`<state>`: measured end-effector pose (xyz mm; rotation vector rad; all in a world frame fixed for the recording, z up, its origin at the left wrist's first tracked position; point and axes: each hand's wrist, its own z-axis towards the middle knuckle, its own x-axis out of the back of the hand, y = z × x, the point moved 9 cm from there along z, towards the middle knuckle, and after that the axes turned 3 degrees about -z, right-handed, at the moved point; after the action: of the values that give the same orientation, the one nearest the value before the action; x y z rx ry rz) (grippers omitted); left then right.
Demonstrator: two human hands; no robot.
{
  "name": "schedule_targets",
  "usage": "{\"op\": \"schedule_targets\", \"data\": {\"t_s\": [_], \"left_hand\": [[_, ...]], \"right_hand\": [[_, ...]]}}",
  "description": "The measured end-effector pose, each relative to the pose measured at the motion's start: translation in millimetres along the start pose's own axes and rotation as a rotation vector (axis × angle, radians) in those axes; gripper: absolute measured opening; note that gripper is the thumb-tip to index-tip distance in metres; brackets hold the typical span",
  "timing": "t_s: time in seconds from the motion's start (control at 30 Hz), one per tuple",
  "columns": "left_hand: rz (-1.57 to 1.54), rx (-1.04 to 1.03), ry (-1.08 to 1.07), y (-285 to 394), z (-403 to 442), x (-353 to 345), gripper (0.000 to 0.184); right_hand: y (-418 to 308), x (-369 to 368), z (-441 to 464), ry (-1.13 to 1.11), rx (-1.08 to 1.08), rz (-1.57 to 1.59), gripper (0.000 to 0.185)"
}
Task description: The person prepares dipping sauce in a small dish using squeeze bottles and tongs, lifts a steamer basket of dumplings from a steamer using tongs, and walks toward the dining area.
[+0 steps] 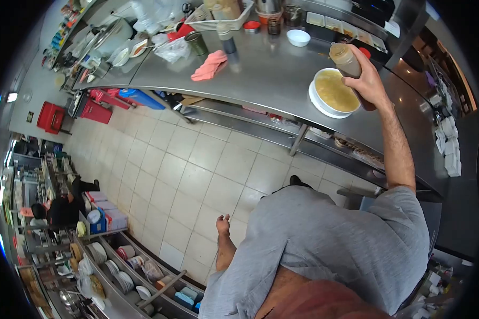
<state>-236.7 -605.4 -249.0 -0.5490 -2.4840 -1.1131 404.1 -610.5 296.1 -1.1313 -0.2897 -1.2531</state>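
Observation:
My right hand [368,80] is wrapped round a clear squeeze bottle [347,61] with brownish contents. The bottle tilts over the steel counter, beside the far right rim of a white bowl [315,98]. Yellow soup [335,91] fills that bowl, which seems to rest on a white plate. Part of the bottle is covered by my fingers. Low at my side, over the tiled floor, hangs my left hand [223,226], loosely open and holding nothing. A small white bowl [298,38] stands farther back on the counter.
A pink cloth [209,66], a dark sauce bottle [226,40] and an open can [196,43] stand along the steel counter [266,74]. Topping trays [348,31] sit at the back right. Behind me, shelves hold stacked plates [123,282]. Another person [64,210] is at the far left.

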Motion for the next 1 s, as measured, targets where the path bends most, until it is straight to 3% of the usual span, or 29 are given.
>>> {"op": "schedule_targets", "data": {"t_s": [0.13, 0.23, 0.37, 0.67, 0.93, 1.0], "left_hand": [[0.017, 0.107, -0.081, -15.6, -7.0, -41.8, 0.056], [0.168, 0.05, -0.127, 2.3, -14.3, -63.3, 0.057], [0.048, 0.02, -0.113, 29.6, -10.4, -78.1, 0.055], [0.04, -0.066, -0.078, 82.7, 0.5, -84.0, 0.053], [0.079, 0.01, -0.1, 55.1, -19.3, -88.3, 0.056], [0.081, 0.022, -0.095, 50.0, -21.9, -88.0, 0.056]], "right_hand": [[44.0, 8.6, -6.8, -0.077, -0.016, -0.025, 0.077], [71.9, 18.0, -12.5, -0.119, -0.1, -0.059, 0.077], [109.8, 20.7, -21.8, -0.192, -0.21, -0.169, 0.078], [129.9, 16.4, -32.8, -0.315, -0.144, -0.404, 0.077], [127.4, -10.2, -61.9, -0.632, -0.224, -0.443, 0.077], [123.0, -23.2, -66.8, -0.647, -0.113, -0.447, 0.077]]}}
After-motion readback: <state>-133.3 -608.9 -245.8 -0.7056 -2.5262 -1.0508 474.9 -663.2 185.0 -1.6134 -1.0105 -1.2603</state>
